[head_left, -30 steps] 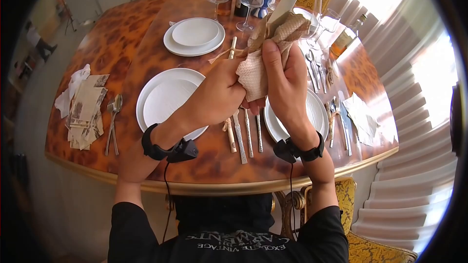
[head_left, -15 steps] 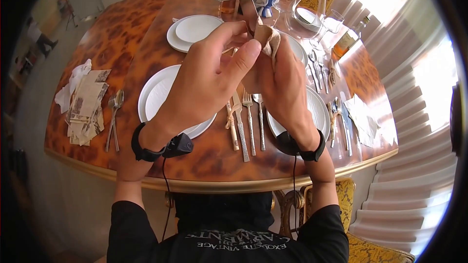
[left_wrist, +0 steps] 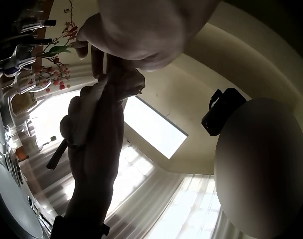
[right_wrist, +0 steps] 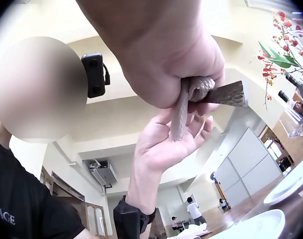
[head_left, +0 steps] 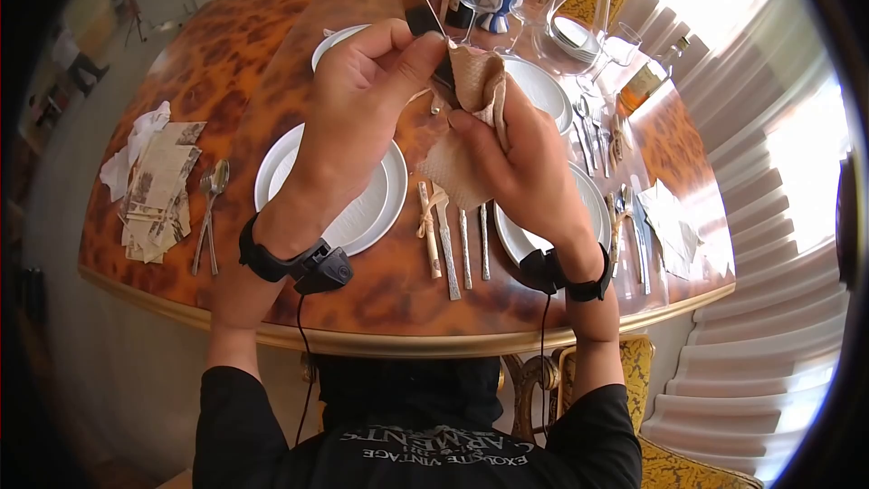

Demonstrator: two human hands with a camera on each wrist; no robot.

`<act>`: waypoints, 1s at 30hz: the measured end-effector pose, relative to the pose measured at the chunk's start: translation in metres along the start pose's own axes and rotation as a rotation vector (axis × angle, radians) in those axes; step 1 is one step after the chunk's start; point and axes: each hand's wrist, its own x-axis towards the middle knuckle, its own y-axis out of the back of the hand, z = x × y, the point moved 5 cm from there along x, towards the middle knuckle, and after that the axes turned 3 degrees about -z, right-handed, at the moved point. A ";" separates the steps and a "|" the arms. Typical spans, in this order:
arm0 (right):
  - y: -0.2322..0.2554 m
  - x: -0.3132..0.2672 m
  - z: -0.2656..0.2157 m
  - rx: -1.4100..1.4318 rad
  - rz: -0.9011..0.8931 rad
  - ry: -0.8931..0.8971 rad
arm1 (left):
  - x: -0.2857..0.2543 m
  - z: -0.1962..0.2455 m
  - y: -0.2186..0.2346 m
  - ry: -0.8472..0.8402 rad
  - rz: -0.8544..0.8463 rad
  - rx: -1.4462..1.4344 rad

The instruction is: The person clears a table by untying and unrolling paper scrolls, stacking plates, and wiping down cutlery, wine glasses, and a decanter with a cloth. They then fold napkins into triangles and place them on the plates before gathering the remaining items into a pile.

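A tan textured cloth [head_left: 478, 77] is bunched round a broad metal blade [head_left: 418, 2], which slants up and left in the head view. My right hand [head_left: 534, 158] grips the cloth and blade, its thumb on the folds. My left hand [head_left: 348, 104] pinches the blade beside the cloth, its thumb over the near face and its other fingers partly hidden behind. The right wrist view shows a textured metal end [right_wrist: 233, 94] sticking out past the cloth [right_wrist: 180, 112]. In the left wrist view a dark strip [left_wrist: 57, 155] juts out below my right hand [left_wrist: 94, 134].
Below my hands, white plates [head_left: 391, 183] flank a tied bamboo-like roll [head_left: 429, 240], a knife [head_left: 447, 254] and other cutlery. Paper napkins [head_left: 163, 190] and a spoon and fork [head_left: 210, 217] lie left. Glasses, bottles and a vase [head_left: 501, 2] stand behind; a liquor bottle [head_left: 647, 77] stands right.
Both hands first held the bunched cloth high. They then turned, and the blade swung from leaning right to leaning left. My left hand has moved left and now pinches the blade.
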 end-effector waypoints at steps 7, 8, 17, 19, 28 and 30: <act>0.002 -0.002 0.004 0.175 -0.207 -0.021 | 0.007 0.016 0.010 -0.167 -0.102 0.099; 0.001 -0.003 0.001 0.188 -0.254 -0.017 | 0.007 0.020 0.011 -0.166 -0.103 0.100; -0.005 -0.003 0.004 -0.397 -0.056 0.000 | 0.002 0.018 0.011 -0.152 0.093 0.431; -0.009 -0.003 0.005 -0.457 -0.063 0.011 | 0.004 0.008 0.010 -0.048 0.012 0.429; -0.014 -0.002 0.012 0.162 -0.241 -0.173 | 0.002 -0.003 -0.001 -0.028 -0.146 0.214; -0.015 -0.003 0.013 0.286 -0.240 -0.198 | -0.005 0.003 -0.012 -0.075 -0.215 0.205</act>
